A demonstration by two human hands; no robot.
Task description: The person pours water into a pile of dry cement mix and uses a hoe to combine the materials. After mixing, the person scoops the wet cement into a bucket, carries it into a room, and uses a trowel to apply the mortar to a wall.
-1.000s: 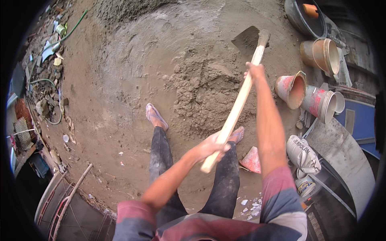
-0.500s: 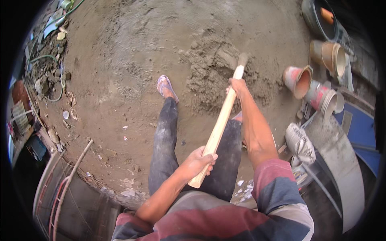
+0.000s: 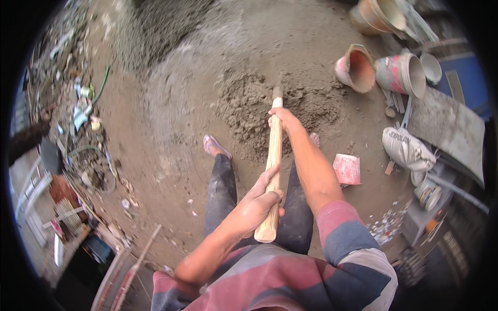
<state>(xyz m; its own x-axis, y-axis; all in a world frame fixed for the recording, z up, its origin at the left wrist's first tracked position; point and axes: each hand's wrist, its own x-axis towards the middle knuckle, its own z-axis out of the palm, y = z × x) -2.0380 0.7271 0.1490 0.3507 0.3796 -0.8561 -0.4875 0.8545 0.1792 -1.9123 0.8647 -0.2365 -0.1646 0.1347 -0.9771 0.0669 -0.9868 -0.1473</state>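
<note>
A long pale wooden handle (image 3: 275, 150) runs up from my waist to a heap of wet grey mortar (image 3: 244, 103) on the ground ahead. Near its butt end, my left hand (image 3: 262, 199) wraps round it, with the index finger lying along the wood. Farther up, close to the mortar-smeared socket, my right hand (image 3: 281, 118) is closed on the same handle. The tool's head is hidden by mortar, so I cannot tell whether it is a shovel or a hoe. My feet stand apart at the heap's near side.
An upturned red-and-white bucket (image 3: 347, 169) stands right of my right leg. More buckets (image 3: 358, 70) lie tipped at the right, near a filled white sack (image 3: 407, 149) and a grey sheet (image 3: 451, 129). Rubble (image 3: 88, 176) and a green hose (image 3: 102, 83) line the left.
The handle has swung from slanting right to nearly straight ahead, with both hands still on it. My view has shifted, bringing the upturned bucket beside my right leg into sight.
</note>
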